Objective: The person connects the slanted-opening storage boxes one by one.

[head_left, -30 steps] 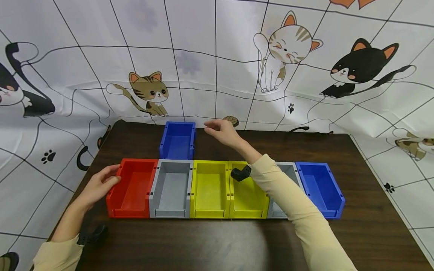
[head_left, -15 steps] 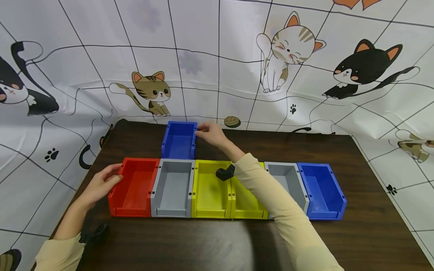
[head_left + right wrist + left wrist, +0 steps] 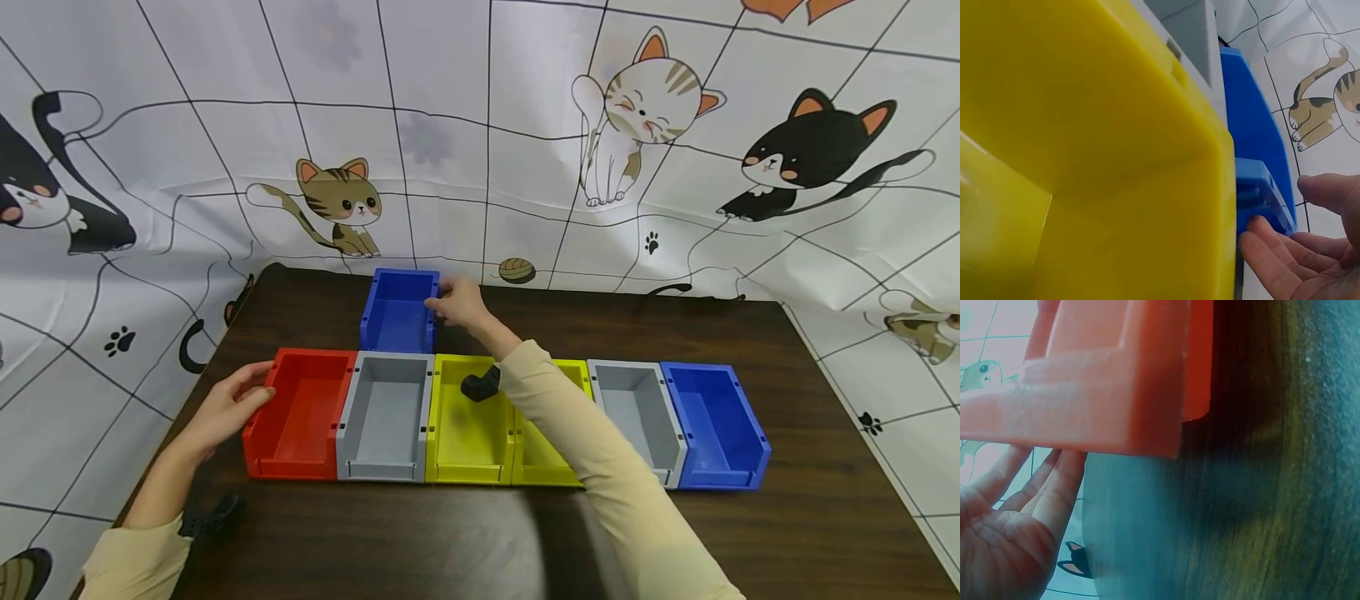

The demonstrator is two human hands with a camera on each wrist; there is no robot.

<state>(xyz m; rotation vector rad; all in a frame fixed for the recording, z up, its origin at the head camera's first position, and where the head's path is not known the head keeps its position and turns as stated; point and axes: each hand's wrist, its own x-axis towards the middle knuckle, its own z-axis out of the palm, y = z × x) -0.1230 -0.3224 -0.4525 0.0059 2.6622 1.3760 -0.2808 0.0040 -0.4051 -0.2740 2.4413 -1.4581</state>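
In the head view, my left hand (image 3: 222, 410) rests at the left side of the red bin (image 3: 302, 412), its thumb at the rim. The left wrist view shows its fingers (image 3: 1063, 481) extended against the bin's outer side. At the back stands a separate blue bin (image 3: 400, 325), with my right hand (image 3: 463, 307) at its right wall. From the right wrist, I see fingertips (image 3: 1259, 240) touching below that bin's rim, loosely bent, while the thumb stays apart. Both bins look to have nothing in them.
A row joins the red bin to a grey bin (image 3: 386, 417), two yellow bins (image 3: 472, 425), another grey bin (image 3: 637, 408) and a blue bin (image 3: 716, 425). All stand on the dark wooden table (image 3: 420, 542). Behind hangs a cat-print sheet (image 3: 450, 150). My right sleeve (image 3: 600, 450) crosses the row.
My right hand has moved left and slightly down, from beside the back blue bin to its right wall, thumb over the rim. My left hand stays at the red bin.
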